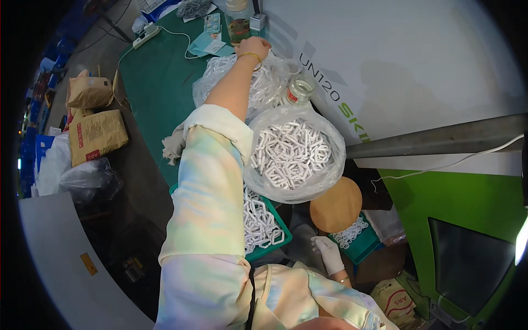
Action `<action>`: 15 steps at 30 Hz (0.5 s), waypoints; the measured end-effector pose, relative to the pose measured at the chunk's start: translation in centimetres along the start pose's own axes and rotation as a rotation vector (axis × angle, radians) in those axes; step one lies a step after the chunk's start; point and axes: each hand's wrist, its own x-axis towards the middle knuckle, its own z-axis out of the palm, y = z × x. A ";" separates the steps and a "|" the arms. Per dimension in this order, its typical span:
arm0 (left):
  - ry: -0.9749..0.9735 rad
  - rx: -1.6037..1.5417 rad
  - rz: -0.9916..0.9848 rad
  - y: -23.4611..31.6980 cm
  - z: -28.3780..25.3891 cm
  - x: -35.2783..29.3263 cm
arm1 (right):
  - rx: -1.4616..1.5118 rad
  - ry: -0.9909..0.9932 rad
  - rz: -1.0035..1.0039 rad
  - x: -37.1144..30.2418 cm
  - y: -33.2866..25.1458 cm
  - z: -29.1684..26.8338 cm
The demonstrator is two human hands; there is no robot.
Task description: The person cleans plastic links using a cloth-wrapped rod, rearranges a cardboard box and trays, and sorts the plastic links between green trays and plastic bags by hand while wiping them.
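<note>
My left arm, in a pastel tie-dye sleeve, reaches to the far end of the green table. There my bare left hand [254, 48], with a gold bracelet at the wrist, is closed with its fingertips hidden, just in front of a tall jar [238, 28] of dark contents. Under it lies a clear bag [217, 74] of white links. My right hand [328, 255], in a white glove, is held low near my lap, its fingers loosely bent and empty. Nearer me, a large open plastic bag [336, 137] is full of white chain-like links [290, 151].
Beside the bags stands an open glass jar [301, 89]. More links fill a green tray [283, 225] and a smaller green tray [363, 250], partly under a round wooden stool seat [336, 204]. A white and green machine [418, 71] borders the right. Brown sacks [102, 135] lie at left.
</note>
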 end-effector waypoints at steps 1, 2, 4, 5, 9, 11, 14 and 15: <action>-0.011 0.003 0.009 -0.3 0.8 1.2 | 0.017 0.003 -0.018 0.4 0.1 0.0; 0.063 -0.033 0.017 -1.9 1.5 2.5 | 0.030 -0.001 -0.031 0.5 0.5 0.0; 0.156 -0.093 0.071 -3.1 3.3 2.8 | 0.044 -0.001 -0.033 0.5 0.6 0.0; 0.197 -0.111 0.107 -3.2 3.0 2.8 | 0.033 0.001 -0.040 0.7 -0.2 0.1; 0.257 -0.350 0.338 -6.0 1.5 0.0 | 0.029 0.001 -0.083 1.9 0.7 -0.1; 0.261 -0.421 0.476 -3.9 1.2 -3.5 | 0.028 0.010 -0.030 1.9 0.5 0.0; 0.246 -0.480 0.445 -3.6 -0.5 -9.9 | 0.051 0.036 -0.070 1.6 0.6 0.2; 0.226 -0.505 0.406 -4.3 -1.7 -12.5 | 0.036 0.025 -0.131 1.4 0.9 0.5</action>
